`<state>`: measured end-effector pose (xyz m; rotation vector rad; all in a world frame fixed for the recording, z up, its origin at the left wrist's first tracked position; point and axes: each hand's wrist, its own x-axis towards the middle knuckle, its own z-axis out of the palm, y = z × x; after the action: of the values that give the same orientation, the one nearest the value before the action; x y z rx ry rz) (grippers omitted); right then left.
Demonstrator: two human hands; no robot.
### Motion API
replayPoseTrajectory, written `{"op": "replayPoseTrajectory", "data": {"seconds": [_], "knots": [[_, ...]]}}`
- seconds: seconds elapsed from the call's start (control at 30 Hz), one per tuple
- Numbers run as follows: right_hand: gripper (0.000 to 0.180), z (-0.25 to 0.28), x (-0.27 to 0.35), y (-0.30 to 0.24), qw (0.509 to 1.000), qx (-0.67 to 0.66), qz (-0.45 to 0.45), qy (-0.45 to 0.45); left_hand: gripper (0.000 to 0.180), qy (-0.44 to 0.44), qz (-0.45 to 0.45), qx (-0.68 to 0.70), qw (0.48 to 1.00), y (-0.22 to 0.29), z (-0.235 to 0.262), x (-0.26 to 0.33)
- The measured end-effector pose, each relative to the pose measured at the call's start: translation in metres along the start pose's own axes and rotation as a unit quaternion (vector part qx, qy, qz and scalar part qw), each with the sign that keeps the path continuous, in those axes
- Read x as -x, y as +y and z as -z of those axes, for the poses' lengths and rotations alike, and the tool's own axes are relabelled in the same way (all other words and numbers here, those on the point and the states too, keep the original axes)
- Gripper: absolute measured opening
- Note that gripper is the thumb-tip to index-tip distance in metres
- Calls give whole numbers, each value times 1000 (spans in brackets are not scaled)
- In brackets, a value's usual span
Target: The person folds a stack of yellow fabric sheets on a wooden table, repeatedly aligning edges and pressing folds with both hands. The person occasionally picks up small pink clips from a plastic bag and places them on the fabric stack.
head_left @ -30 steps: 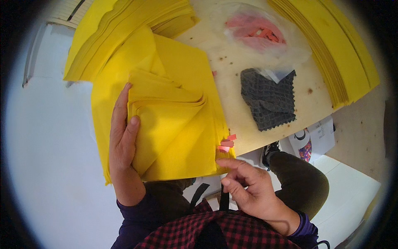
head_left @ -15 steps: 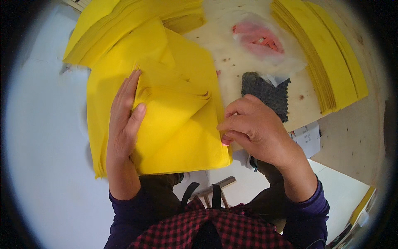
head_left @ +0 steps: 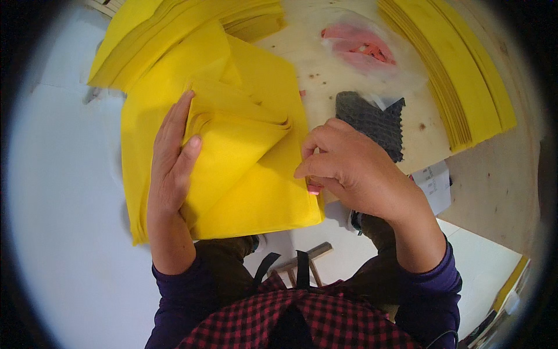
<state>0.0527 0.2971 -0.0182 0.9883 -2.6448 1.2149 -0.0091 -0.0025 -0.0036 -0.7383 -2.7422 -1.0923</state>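
Note:
A stack of yellow felt-like fabric sheets [head_left: 256, 203] lies in front of me, the upper layers folded back in a loose flap [head_left: 238, 125]. My left hand [head_left: 173, 157] rests flat along the left side of that flap, its fingers extended and the thumb apart on the fabric. At the stack's right edge, my right hand [head_left: 354, 171] is closed in a pinch with fingers curled. A small pink piece [head_left: 314, 189] shows beneath its fingertips; whether it is held or worn on a finger cannot be made out. Whether the pinch also grips a sheet edge is hidden.
A dark grey cloth with a zigzag edge [head_left: 375, 123] lies on the wooden table [head_left: 427, 135] beyond my right hand. Behind it sits a clear plastic bag [head_left: 366, 49] with pink-red pieces. More yellow stacks stand at the far left [head_left: 174, 35] and right [head_left: 465, 81].
My right hand has shifted slightly left and away from me, along the stack's right edge. The left hand stays on the flap.

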Motion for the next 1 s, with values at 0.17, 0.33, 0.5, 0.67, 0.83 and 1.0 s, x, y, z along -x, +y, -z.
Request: {"op": "replayPoseTrajectory", "data": {"seconds": [0.17,0.33,0.5,0.67,0.83,1.0], "knots": [[15,-5,-3,4,1000,-23,-9,-4,61,-7,5,16,1000,0,1,-1],[14,-5,-2,6,999,-20,-19,-20,63,-10,11,29,999,1,1,0],[15,-4,-5,7,1000,-10,-8,-17,64,-9,7,38,999,0,0,-1],[16,-6,-7,9,1000,-4,-13,-22,64,-7,15,38,999,1,0,0],[16,-6,-8,11,1000,1,-6,-26,64,-10,17,34,999,0,1,-1],[14,-3,-9,13,999,4,3,-44,64,-9,12,32,999,0,1,0]]}}
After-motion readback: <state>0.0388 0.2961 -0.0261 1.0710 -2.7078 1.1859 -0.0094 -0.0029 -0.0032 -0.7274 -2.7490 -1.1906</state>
